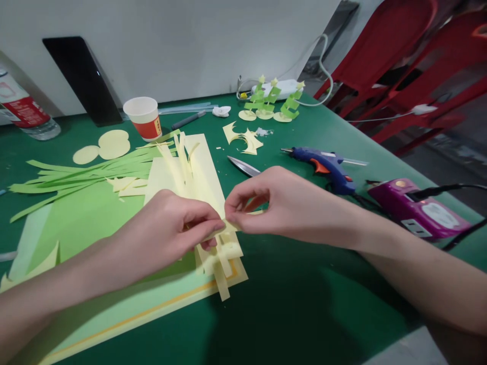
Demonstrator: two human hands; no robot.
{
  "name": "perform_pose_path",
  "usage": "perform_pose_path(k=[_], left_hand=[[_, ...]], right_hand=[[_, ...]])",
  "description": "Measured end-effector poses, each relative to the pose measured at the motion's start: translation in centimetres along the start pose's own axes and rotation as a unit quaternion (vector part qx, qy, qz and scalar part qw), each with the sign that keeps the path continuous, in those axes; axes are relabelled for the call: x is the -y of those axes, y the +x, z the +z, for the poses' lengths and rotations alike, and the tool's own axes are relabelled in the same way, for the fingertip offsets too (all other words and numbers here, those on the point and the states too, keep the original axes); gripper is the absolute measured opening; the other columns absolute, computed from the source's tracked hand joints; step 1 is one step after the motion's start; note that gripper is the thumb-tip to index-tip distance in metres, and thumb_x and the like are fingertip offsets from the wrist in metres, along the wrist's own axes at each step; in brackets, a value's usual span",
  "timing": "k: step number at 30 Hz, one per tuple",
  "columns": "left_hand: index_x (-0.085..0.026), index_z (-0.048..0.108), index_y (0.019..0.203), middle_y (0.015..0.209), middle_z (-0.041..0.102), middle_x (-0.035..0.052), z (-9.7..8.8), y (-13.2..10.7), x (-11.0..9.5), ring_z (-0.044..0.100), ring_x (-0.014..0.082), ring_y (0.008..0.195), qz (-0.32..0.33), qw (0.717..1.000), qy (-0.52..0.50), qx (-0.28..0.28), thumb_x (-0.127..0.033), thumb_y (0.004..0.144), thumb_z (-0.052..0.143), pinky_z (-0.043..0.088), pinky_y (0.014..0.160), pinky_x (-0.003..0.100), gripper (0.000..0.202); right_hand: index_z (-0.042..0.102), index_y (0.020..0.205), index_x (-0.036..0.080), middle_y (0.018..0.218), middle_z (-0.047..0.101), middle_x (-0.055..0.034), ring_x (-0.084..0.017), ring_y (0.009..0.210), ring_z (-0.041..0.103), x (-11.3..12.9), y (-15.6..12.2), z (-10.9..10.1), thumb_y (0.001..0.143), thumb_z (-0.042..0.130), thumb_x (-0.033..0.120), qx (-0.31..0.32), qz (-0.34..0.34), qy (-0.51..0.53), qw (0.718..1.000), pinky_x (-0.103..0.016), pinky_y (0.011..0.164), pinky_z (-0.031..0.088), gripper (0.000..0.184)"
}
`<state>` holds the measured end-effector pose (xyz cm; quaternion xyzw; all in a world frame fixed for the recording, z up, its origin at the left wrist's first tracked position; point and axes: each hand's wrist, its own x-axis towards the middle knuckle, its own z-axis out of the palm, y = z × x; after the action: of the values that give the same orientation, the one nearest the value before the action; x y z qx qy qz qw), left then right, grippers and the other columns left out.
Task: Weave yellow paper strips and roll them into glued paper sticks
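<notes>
Over the sheets of pale yellow paper (pixel 207 172), my left hand (pixel 178 220) pinches a narrow yellow paper strip (pixel 230 226) between thumb and fingers. My right hand (pixel 279 200) closes thumb to fingertips on the same strip, just right of the left fingertips. Loose yellow strips lie under and above the hands, some sticking out below. Green paper strips (pixel 91 170) fan out at the left over green sheets (pixel 99 213). Scissors (pixel 244 166) point away beyond my right hand, their handles hidden behind it.
A blue glue gun (pixel 329 165) and a purple socket box (pixel 418 210) with a cable lie right. Small green paper plants (pixel 270 99) on round bases stand at the back. Paper cup (pixel 142 119), phone (pixel 81 81), bottle (pixel 28 109), yellow paper circles (pixel 114 143) and scraps (pixel 247 139) sit around.
</notes>
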<state>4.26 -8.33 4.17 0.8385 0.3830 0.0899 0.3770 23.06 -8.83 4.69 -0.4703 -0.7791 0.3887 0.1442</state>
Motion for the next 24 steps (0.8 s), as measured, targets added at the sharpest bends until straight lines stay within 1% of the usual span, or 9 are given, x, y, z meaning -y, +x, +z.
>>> perform_pose_path(k=[3, 8, 11, 13, 15, 17, 20, 22, 24], left_hand=[[-0.02, 0.066, 0.064, 0.054, 0.065, -0.0059, -0.7, 0.0, -0.1, 0.045, 0.0035, 0.039, 0.0, 1.0, 0.018, -0.019, -0.028, 0.083, 0.054, 0.029, 0.037, 0.013, 0.025], [-0.019, 0.068, 0.059, 0.047, 0.061, -0.0056, -2.2, 0.1, -0.5, 0.036, 0.0024, 0.032, -0.054, 0.997, 0.023, -0.043, -0.027, 0.079, 0.057, 0.023, 0.031, 0.014, 0.024], [-0.018, 0.067, 0.056, 0.046, 0.06, -0.0055, -2.5, 0.3, -0.6, 0.035, 0.0018, 0.031, -0.064, 0.996, 0.029, -0.047, -0.026, 0.078, 0.057, 0.023, 0.031, 0.013, 0.026], [-0.018, 0.067, 0.057, 0.046, 0.06, -0.0053, -2.5, 0.5, -0.6, 0.038, 0.0021, 0.032, -0.065, 0.996, 0.034, -0.055, -0.026, 0.078, 0.057, 0.024, 0.031, 0.013, 0.025], [-0.018, 0.069, 0.06, 0.046, 0.06, -0.005, -2.5, 0.6, -0.5, 0.042, 0.0031, 0.035, -0.067, 0.995, 0.033, -0.066, -0.026, 0.078, 0.057, 0.026, 0.032, 0.012, 0.023], [-0.019, 0.07, 0.063, 0.048, 0.061, -0.0047, -2.5, 0.6, -0.3, 0.05, 0.0051, 0.04, -0.067, 0.995, 0.027, -0.068, -0.027, 0.079, 0.057, 0.032, 0.035, 0.012, 0.022], [-0.022, 0.071, 0.07, 0.055, 0.066, -0.0049, -2.3, 0.5, 0.2, 0.059, 0.0078, 0.051, -0.047, 0.996, 0.023, -0.067, -0.03, 0.079, 0.057, 0.039, 0.042, 0.012, 0.019], [-0.024, 0.071, 0.081, 0.07, 0.071, -0.0052, -2.0, 0.4, 0.5, 0.062, 0.0082, 0.059, -0.025, 0.996, 0.022, -0.086, -0.03, 0.079, 0.059, 0.042, 0.047, 0.011, 0.014], [-0.024, 0.07, 0.089, 0.083, 0.072, -0.0054, -1.5, 0.5, 0.7, 0.064, 0.008, 0.067, -0.003, 0.994, 0.011, -0.108, -0.027, 0.078, 0.061, 0.045, 0.053, 0.01, 0.014]], right_hand=[[0.062, 0.06, 0.016, 0.057, 0.061, 0.0028, -0.008, 0.052, 0.052, -0.4, 0.1, -0.7, 0.068, 0.054, 0.015, -0.018, 0.027, -0.029, 0.999, -0.018, 0.05, 0.042, 0.012], [0.062, 0.058, 0.018, 0.053, 0.059, 0.0038, -0.007, 0.047, 0.049, -1.3, 0.3, -2.5, 0.066, 0.056, 0.014, -0.047, 0.037, -0.053, 0.997, -0.018, 0.045, 0.038, 0.011], [0.064, 0.06, 0.018, 0.054, 0.062, 0.0015, -0.01, 0.05, 0.054, -1.9, 0.3, -3.4, 0.065, 0.056, 0.011, -0.108, 0.06, -0.064, 0.99, -0.021, 0.047, 0.041, 0.012], [0.066, 0.066, 0.017, 0.064, 0.067, -0.0013, -0.013, 0.06, 0.061, -2.1, 0.1, -3.6, 0.068, 0.056, 0.014, -0.157, 0.055, -0.052, 0.985, -0.024, 0.055, 0.047, 0.011], [0.067, 0.08, 0.018, 0.081, 0.07, -0.003, -0.016, 0.075, 0.065, -2.0, 0.0, -3.3, 0.071, 0.058, 0.018, -0.176, 0.011, -0.032, 0.984, -0.026, 0.067, 0.051, 0.013], [0.067, 0.089, 0.018, 0.093, 0.07, -0.0026, -0.017, 0.085, 0.064, -1.6, 0.0, -2.7, 0.074, 0.058, 0.024, -0.161, -0.045, -0.044, 0.985, -0.027, 0.074, 0.051, 0.018], [0.069, 0.08, 0.019, 0.081, 0.071, 0.0003, -0.013, 0.07, 0.063, -0.9, 0.1, -1.5, 0.077, 0.056, 0.024, -0.119, -0.075, -0.112, 0.984, -0.023, 0.065, 0.048, 0.014], [0.069, 0.071, 0.019, 0.068, 0.069, 0.002, -0.01, 0.057, 0.059, -0.6, 0.2, -0.8, 0.077, 0.055, 0.018, -0.119, -0.076, -0.141, 0.98, -0.022, 0.056, 0.043, 0.016], [0.07, 0.071, 0.018, 0.064, 0.069, 0.0022, -0.009, 0.054, 0.057, -0.4, 0.2, -0.1, 0.076, 0.054, 0.014, -0.128, -0.078, -0.146, 0.978, -0.021, 0.052, 0.039, 0.017]])
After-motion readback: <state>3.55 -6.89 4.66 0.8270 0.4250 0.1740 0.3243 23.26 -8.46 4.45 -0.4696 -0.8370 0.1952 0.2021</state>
